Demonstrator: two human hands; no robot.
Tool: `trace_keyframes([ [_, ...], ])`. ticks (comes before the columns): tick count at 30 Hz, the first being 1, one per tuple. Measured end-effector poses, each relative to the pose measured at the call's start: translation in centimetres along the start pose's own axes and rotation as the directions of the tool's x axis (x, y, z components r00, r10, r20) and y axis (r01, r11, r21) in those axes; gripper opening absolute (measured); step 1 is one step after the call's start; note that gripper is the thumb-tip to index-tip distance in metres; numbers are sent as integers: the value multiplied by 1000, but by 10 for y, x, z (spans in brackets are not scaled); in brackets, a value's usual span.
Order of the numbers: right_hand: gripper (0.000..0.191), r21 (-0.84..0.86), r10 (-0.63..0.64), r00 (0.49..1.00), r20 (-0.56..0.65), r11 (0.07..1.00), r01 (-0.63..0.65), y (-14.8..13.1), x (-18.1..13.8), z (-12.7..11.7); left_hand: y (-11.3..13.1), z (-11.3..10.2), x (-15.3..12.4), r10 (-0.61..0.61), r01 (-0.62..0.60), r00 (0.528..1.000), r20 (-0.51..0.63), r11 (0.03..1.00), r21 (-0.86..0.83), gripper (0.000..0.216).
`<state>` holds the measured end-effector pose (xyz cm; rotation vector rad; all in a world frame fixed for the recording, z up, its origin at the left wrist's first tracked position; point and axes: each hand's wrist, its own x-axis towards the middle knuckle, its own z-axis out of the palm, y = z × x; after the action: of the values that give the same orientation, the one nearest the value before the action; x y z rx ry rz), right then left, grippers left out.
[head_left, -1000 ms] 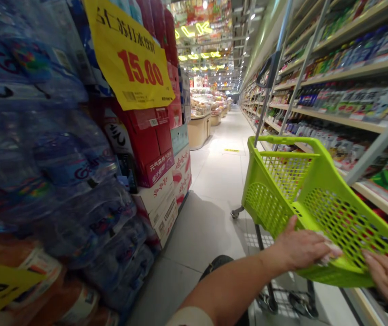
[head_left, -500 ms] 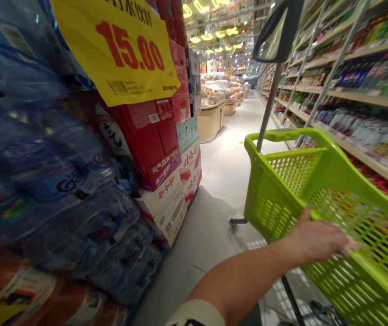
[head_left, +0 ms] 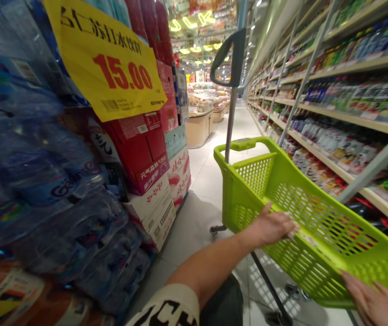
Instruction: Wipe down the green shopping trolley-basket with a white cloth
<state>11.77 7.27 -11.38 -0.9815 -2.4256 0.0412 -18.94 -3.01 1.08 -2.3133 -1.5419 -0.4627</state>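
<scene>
The lime-green perforated plastic shopping basket (head_left: 302, 222) sits tilted on its wheeled trolley frame in the aisle, near the stocked shelf (head_left: 343, 122). The left hand (head_left: 272, 225) lies flat and open on the near rim; the right hand (head_left: 372, 303) touches the lower corner, fingers open. Recommended: support both sides evenly, keep the basket level, and keep clear of the stacked shrink-wrapped water packs (head_left: 54, 190).

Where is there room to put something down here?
Inside the lime-green plastic basket, between the left hand and the right hand, nothing shows. The pale tiled floor left of it is bare. The stacked water packs and drink shelves are crowded.
</scene>
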Motion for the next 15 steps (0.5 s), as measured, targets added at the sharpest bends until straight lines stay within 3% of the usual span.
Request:
trace_keyframes([
  [2, 47, -12, -29, 993, 113, 999, 31, -10, 5, -9, -22, -8, -6, -155, 155, 988, -20, 988, 3, 22],
  [5, 45, -72, 110, 981, 159, 992, -100, -47, 15, -31, -34, -10, -6, -284, 285, 956, -78, 958, 2, 20],
  [8, 43, -61, 183, 978, 99, 982, -177, -92, 32, -44, -12, 3, 3, -221, 223, 970, -101, 975, 15, 21],
  [11, 42, -47, 189, 981, 34, 981, -187, -114, 46, -44, 7, 9, 6, -98, 102, 989, -111, 994, 25, 20],
  [13, 39, -52, 194, 981, -9, 980, -195, -112, 48, -43, -3, -1, 2, -103, 108, 987, -121, 993, 41, 19],
  [15, 38, -56, 194, 981, -27, 979, -195, -103, 47, -43, -28, -20, -6, -188, 198, 973, -137, 978, 64, 19],
])
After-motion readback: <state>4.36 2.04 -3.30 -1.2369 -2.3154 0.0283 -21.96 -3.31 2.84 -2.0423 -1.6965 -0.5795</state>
